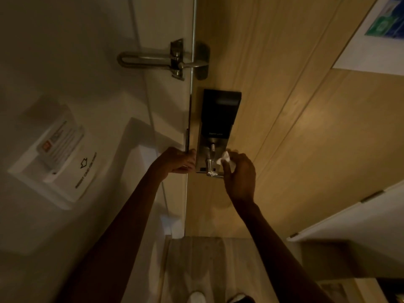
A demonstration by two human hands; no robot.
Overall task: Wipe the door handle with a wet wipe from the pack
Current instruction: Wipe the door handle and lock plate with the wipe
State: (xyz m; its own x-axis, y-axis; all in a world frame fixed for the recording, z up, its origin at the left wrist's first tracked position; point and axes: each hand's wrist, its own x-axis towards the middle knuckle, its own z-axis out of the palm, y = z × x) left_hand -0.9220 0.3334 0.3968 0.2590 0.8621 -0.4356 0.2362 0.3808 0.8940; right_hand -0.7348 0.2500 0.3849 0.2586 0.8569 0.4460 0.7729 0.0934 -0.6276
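A silver lever door handle (pixel 211 169) sticks out from the bottom of a black and grey electronic lock plate (pixel 218 119) on a light wooden door (pixel 295 127). My right hand (pixel 240 178) is closed around a crumpled white wet wipe (pixel 226 159) and covers the outer part of the lever. My left hand (pixel 178 160) rests on the door's edge just left of the lock plate, fingers curled against it. The pack of wipes is not in view.
A metal swing-bar door guard (pixel 164 60) spans the gap between frame and door above the lock. A white key-card holder (pixel 56 154) with a card in it hangs on the left wall. A white panel (pixel 349 224) juts in at the right. Wooden floor lies below.
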